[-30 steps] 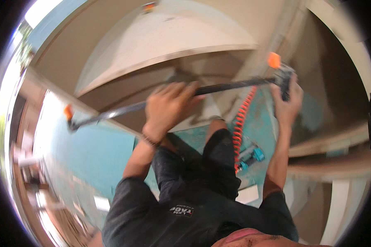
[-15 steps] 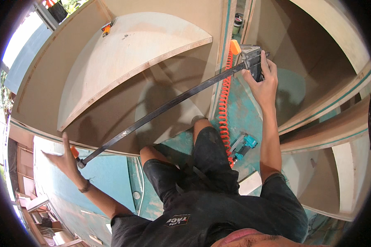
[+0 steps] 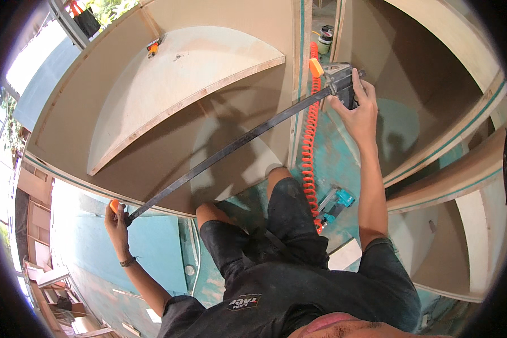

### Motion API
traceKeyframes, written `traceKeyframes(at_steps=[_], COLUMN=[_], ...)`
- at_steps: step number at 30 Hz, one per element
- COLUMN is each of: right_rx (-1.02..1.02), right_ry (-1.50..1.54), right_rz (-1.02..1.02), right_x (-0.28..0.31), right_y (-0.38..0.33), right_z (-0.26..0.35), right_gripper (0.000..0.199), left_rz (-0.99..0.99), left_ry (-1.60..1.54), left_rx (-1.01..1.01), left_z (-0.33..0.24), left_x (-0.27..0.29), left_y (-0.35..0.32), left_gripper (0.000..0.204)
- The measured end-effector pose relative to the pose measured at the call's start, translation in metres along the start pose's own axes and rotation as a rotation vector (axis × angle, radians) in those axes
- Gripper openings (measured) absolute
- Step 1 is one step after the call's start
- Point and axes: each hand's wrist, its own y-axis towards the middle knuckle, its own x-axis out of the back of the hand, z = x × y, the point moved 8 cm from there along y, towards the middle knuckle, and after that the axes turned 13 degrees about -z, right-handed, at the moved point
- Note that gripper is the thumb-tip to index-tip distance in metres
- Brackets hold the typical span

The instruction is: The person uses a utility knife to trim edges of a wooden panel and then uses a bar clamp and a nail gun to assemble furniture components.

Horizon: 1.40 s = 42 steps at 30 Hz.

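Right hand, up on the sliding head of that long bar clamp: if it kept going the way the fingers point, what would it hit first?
The right hand points up and away, over the clamp head. Past the head, the first thing in line looks like the upright plywood partition, though depth is hard to judge in this fisheye view.

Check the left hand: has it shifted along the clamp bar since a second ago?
Yes. The left hand slid from mid-bar down to the far end of the clamp bar, now at the curved plywood edge.

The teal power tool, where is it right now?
In the head view, the teal power tool lies on the floor, right of centre, beside the orange coiled hose.
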Motion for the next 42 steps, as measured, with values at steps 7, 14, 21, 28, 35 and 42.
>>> traceKeyframes(at_steps=[7,14,21,28,35,42], right_rx=[-0.082,-0.110,-0.132,0.070,-0.088,-0.068], right_ry=[0.026,-0.018,-0.090,-0.071,-0.121,-0.150], right_rz=[-0.023,0.008,0.045,0.082,0.124,0.142], right_x=[-0.004,0.005,0.012,-0.008,0.002,-0.002], right_y=[-0.009,-0.004,0.004,-0.003,-0.006,-0.003], right_z=[-0.010,0.003,0.000,0.010,0.005,0.017], right_gripper=[0.086,0.085,0.085,0.081,0.072,0.072], left_rz=[-0.208,-0.149,-0.094,-0.133,-0.041,-0.033], left_ry=[-0.011,-0.024,-0.034,0.031,0.022,0.052], left_rx=[-0.168,-0.136,-0.135,-0.143,-0.179,-0.220], left_z=[-0.063,-0.071,-0.072,-0.070,-0.076,-0.071], left_x=[0.042,0.049,0.039,0.060,0.055,0.059], left_y=[0.031,0.043,0.050,0.041,0.055,0.058], left_gripper=[0.026,0.023,0.019,0.022,0.031,0.033])
